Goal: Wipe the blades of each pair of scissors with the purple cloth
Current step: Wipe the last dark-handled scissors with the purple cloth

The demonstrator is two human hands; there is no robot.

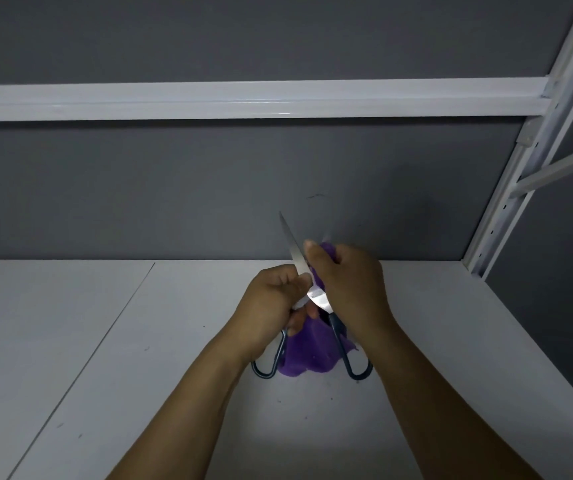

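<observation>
scissors (293, 252) gripped by left hand (271, 306); right hand (351, 285) pinches purple cloth (307, 351), seemingly against them.

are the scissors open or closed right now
Open: the scissors have their two dark handle loops wide apart, and one bare blade angles away from the purple cloth gripped by the right hand.

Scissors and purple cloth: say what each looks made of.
The scissors: the blades look like bare polished metal, bright and glinting in the light. The handle loops are dark and thin, probably coated or painted metal, though that is uncertain. The purple cloth: soft matte fabric, drooping in folds, perhaps microfibre or fleece.
</observation>
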